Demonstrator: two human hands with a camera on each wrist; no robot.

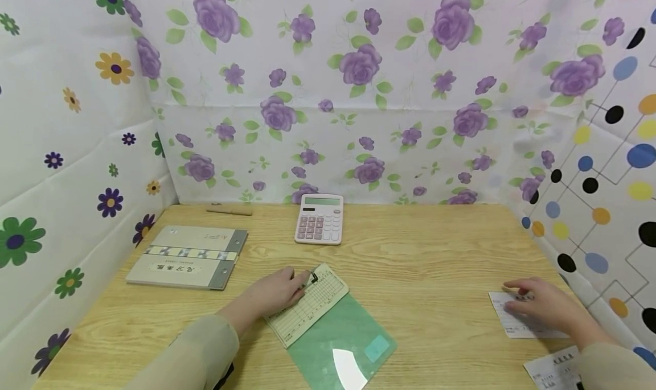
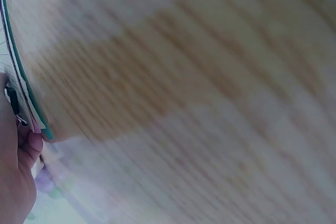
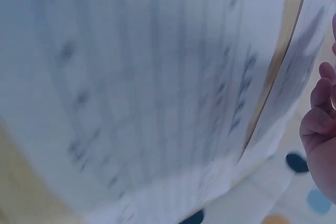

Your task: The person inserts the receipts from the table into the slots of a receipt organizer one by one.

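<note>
My left hand (image 1: pixel 279 293) grips the top corner of a bundle of ruled paper forms (image 1: pixel 312 310) backed by a translucent green folder (image 1: pixel 343 344). A black clip (image 1: pixel 314 277) holds the papers beside its fingertips. From the left wrist view, the fingers (image 2: pixel 31 148) curl at the edge of the bundle, papers and green sheet together. Over at the right, my right hand (image 1: pixel 545 307) is above a printed white slip (image 1: pixel 512 321), fingers loosely bent and holding nothing. Nearer the front lies a second slip (image 1: pixel 550 370), partly hidden by the sleeve.
A grey-and-cream binder (image 1: pixel 184 259) with a patterned band lies at the left of the wooden table (image 1: pixel 435 253). Behind the folder is a pink-and-white calculator (image 1: pixel 319 219), and a brown pen (image 1: pixel 229 210) lies by the back wall. Patterned cloth walls surround three sides.
</note>
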